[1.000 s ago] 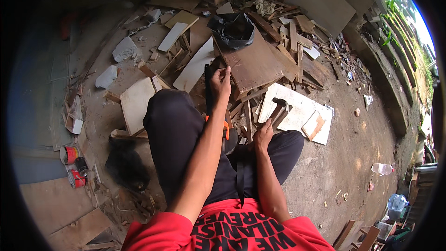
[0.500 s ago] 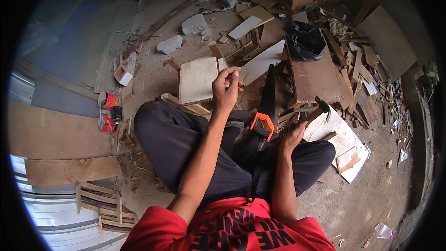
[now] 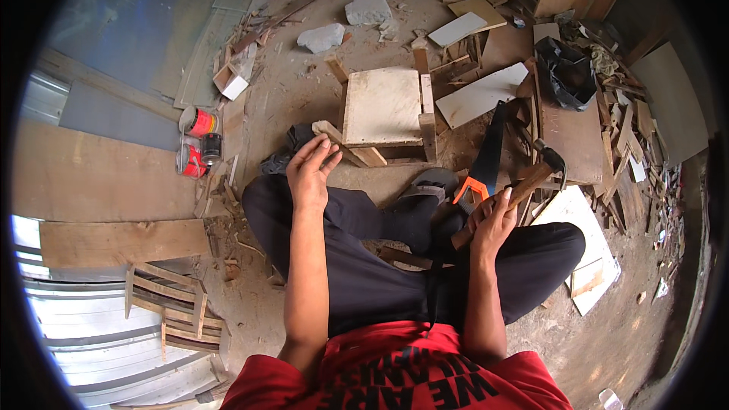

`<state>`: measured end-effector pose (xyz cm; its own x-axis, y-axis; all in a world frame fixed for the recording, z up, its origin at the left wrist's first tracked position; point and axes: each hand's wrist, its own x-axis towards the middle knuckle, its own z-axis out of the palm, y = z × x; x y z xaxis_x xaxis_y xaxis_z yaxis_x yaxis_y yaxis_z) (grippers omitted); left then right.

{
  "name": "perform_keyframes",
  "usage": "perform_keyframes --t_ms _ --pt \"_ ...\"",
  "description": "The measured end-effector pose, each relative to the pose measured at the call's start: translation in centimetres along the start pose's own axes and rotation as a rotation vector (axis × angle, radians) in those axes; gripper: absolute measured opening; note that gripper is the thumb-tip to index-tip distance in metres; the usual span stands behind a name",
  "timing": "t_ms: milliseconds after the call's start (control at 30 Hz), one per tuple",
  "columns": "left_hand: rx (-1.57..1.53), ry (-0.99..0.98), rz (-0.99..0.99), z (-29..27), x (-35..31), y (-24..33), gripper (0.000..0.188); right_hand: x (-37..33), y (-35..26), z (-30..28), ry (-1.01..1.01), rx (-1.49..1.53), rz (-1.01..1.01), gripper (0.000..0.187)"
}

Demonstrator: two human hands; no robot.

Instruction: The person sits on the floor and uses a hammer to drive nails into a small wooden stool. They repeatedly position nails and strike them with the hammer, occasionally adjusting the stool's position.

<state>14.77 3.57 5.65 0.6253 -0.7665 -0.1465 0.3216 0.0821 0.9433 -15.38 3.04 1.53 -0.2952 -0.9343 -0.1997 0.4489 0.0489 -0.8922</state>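
Observation:
My right hand (image 3: pixel 490 226) is wrapped round the wooden handle of a claw hammer (image 3: pixel 533 182), its dark head raised up and to the right over my right knee. My left hand (image 3: pixel 308 176) is lifted above my left knee, its fingers bent toward one another; whatever sits between them is too small to make out. Just beyond it stands a small wooden stool-like piece (image 3: pixel 382 106) with a pale square top and rough wooden legs. One slanting wooden piece (image 3: pixel 349 146) lies along its near side, close to my left fingertips. A handsaw (image 3: pixel 487 153) with an orange handle rests between my shins and the boards.
Paint cans (image 3: pixel 199 121) stand at the left. A brown cabinet-like panel (image 3: pixel 569 133) with a black plastic bag (image 3: pixel 566 76) is at the right, near heaped wood scraps (image 3: pixel 626 133). A white board (image 3: pixel 581 220) lies by my right knee. Concrete chunks (image 3: pixel 368 10) lie farther off.
The view has shifted, so the surroundings appear farther right. My left hand has drawn back leftward from the stool-like piece's right side to its near left corner. The hammer is held higher.

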Motion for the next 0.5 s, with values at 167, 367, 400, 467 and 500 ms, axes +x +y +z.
perform_keyframes --t_ms 167,367,400,467,500 --pt "0.264 -0.009 0.094 -2.1 2.8 -1.4 0.029 -1.4 2.1 2.8 -0.141 -0.117 -0.017 0.033" --pt "0.349 -0.19 0.207 -2.1 4.8 -1.4 0.022 -2.3 5.1 5.6 -0.261 -0.399 -0.141 0.022" --pt "0.36 -0.242 0.216 -2.1 4.6 -0.9 0.02 -2.5 4.9 7.0 -0.294 -0.368 -0.125 0.025" --pt "0.446 -0.363 0.346 -2.2 4.8 -0.6 0.018 -2.0 5.6 9.8 -0.366 -0.445 -0.209 0.025" --pt "0.488 -0.428 0.407 -1.9 4.6 -0.1 0.018 -1.5 6.0 11.3 -0.418 -0.495 -0.313 0.026"
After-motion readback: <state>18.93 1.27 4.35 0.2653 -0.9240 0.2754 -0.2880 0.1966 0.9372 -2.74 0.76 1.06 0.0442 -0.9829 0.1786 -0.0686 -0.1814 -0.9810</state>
